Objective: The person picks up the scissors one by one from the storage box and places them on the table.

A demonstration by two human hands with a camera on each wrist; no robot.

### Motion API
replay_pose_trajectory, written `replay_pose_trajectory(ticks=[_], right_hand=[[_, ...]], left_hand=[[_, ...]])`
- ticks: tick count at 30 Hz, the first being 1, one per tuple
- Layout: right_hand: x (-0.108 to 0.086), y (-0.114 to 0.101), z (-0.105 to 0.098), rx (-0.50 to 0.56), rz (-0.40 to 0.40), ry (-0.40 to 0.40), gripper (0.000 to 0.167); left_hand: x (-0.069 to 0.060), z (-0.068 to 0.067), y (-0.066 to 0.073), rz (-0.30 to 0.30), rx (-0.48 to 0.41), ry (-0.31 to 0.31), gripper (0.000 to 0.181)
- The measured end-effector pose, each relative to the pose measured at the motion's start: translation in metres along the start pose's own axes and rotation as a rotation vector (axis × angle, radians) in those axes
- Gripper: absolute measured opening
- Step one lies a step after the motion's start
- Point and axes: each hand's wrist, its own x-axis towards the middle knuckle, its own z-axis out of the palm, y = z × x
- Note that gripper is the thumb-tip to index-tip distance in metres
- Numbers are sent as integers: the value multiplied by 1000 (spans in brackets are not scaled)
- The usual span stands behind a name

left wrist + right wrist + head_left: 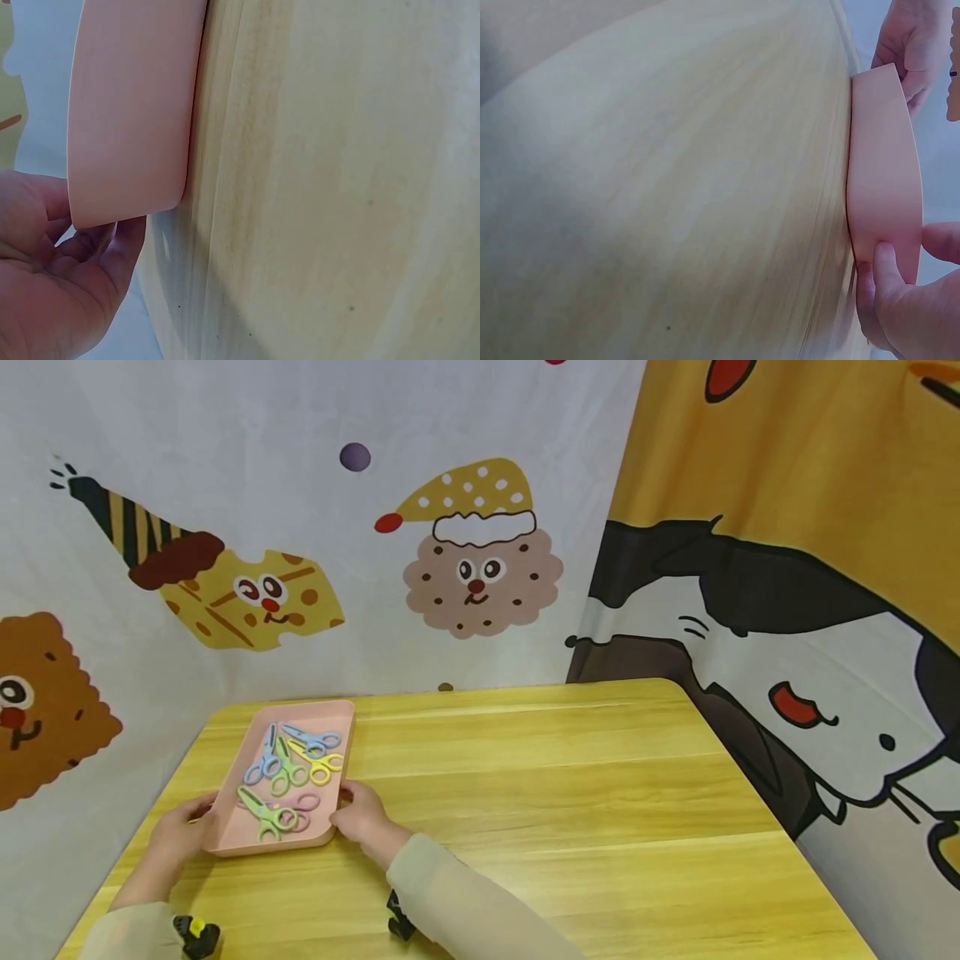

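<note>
A shallow pink tray (pixel 300 711) lies at the left of the table with several small plastic-handled scissors in it. Two blue scissors (pixel 262 768) and a yellow pair (pixel 324 768) lie in its far half, near a green pair (pixel 281 772). Another green pair (pixel 279 818) crosses pink scissors (pixel 306 802) at the near end. My left hand (pixel 176 839) grips the tray's left side near the front corner, thumb at the rim. On the opposite wall my right hand (pixel 365 817) holds the tray, its fingers against the outer side (pixel 885 165).
The yellow wood-grain table (pixel 562 818) extends to the right of the tray. Behind it hangs a white curtain (pixel 285 410) with cartoon prints, and an orange cartoon curtain (pixel 810 468) hangs at the right. Black wrist mounts (pixel 400 917) sit under the sleeves.
</note>
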Motion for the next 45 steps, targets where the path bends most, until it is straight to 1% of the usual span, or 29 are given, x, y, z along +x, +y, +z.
replay_pose_trajectory(ticks=[5, 7, 9, 14, 18, 21, 26, 29, 33, 39, 42, 45], right_hand=[[1, -1, -2, 9, -11, -5, 61], [1, -1, -3, 9, -12, -8, 61], [1, -1, -5, 2, -11, -11, 62], [1, -3, -12, -4, 7, -15, 60], [0, -3, -18, -12, -3, -17, 59], [1, -2, -22, -13, -17, -25, 59], [1, 0, -30, -18, -18, -40, 60], [1, 1, -35, -24, -23, -44, 61], [1, 2, -40, -39, -21, -40, 60], [1, 1, -47, -51, -27, -42, 59], [0, 0, -49, -57, -37, -49, 58], [0, 0, -50, -50, -35, -57, 58]], left_hand=[[0, 1, -1, 29, 20, 15, 55], [0, 1, -1, 40, 16, 9, 55], [-1, 2, -1, 40, 5, -2, 56], [-2, 5, 0, 42, -10, -3, 55], [-2, 7, 1, 66, -10, -1, 55], [-3, 10, 2, 87, -1, 6, 54], [-5, 17, 5, 124, 25, 39, 49], [-6, 19, 8, 123, 27, 37, 49], [-7, 21, 12, 118, 22, 18, 50], [-7, 25, 15, 143, 24, 31, 49], [-7, 26, 15, 132, 21, 25, 50], [-7, 26, 16, 114, 9, 1, 52]])
